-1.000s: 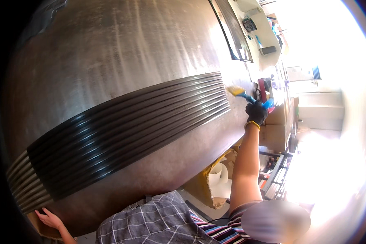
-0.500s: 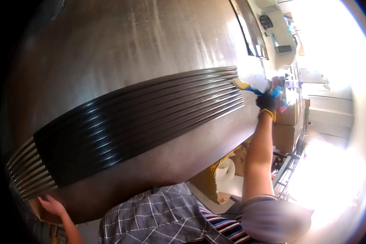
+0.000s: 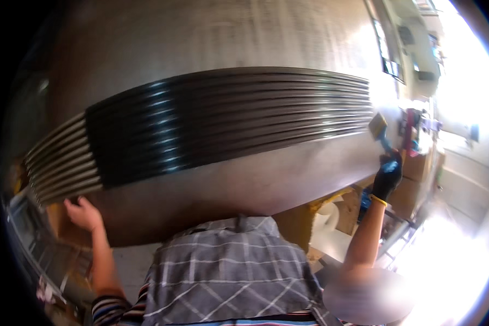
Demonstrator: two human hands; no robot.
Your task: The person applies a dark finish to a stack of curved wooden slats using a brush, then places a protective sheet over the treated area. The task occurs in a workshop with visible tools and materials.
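Note:
A row of long thin tubes [image 3: 228, 117] lies side by side across the table. Most of their length is glossy black or dark brown, while the left ends [image 3: 68, 157] show bare metal. My left hand [image 3: 85, 214], ungloved, has its fingers apart just below those bare ends, by the table's near edge; whether a fingertip touches a tube I cannot tell. In a black glove with a yellow cuff, my right hand [image 3: 388, 175] grips a paintbrush [image 3: 380, 130] with a blue handle. Its pale bristles point up, just beyond the tubes' right ends and apart from them.
The brownish worktable [image 3: 271, 163] stretches beyond the tubes. Under its near right edge stands an open cardboard box [image 3: 298, 220] with a white roll [image 3: 325, 217] in it. More cardboard boxes [image 3: 410, 187] stand at the right. A flat framed panel [image 3: 384, 46] lies at the far right.
The brush has come away from the tubes' right ends, its bristles now turned upward. My left hand stays near the bare ends. The whole view has swung, so the tubes appear higher and more level.

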